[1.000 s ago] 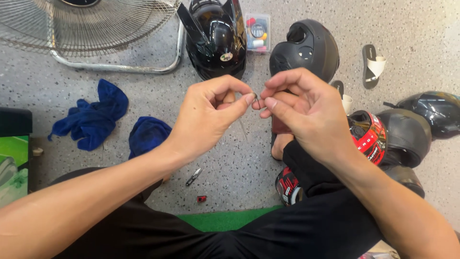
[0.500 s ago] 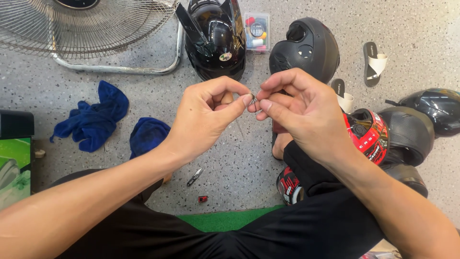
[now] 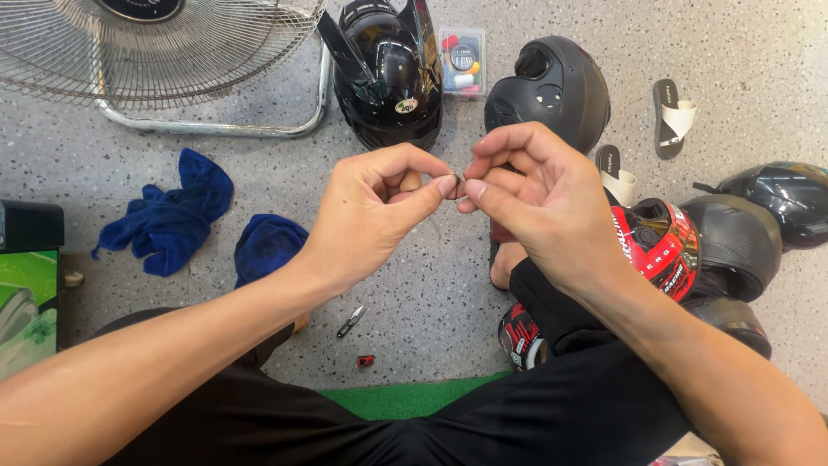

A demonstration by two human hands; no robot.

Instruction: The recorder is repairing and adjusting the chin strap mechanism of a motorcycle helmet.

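My left hand [image 3: 375, 211] and my right hand [image 3: 539, 198] meet fingertip to fingertip in the middle of the head view, above the speckled floor. Both pinch one tiny object [image 3: 457, 180] between thumb and forefinger; it is too small to identify. Below the hands my legs in black trousers cross the frame. A small pair of snips [image 3: 349, 321] and a little red piece [image 3: 366, 361] lie on the floor under my left wrist.
A glossy black helmet [image 3: 388, 73] and a matte black helmet [image 3: 552, 86] stand beyond the hands, with a small clear box [image 3: 462, 60] between them. More helmets, one red and black [image 3: 660, 246], sit at the right. Blue cloths [image 3: 172, 211], a floor fan [image 3: 155, 52] and sandals [image 3: 674, 116] lie around.
Both hands stay pinched together and have shifted very slightly; the right fingers have adjusted around the tiny object. Nothing else moved.
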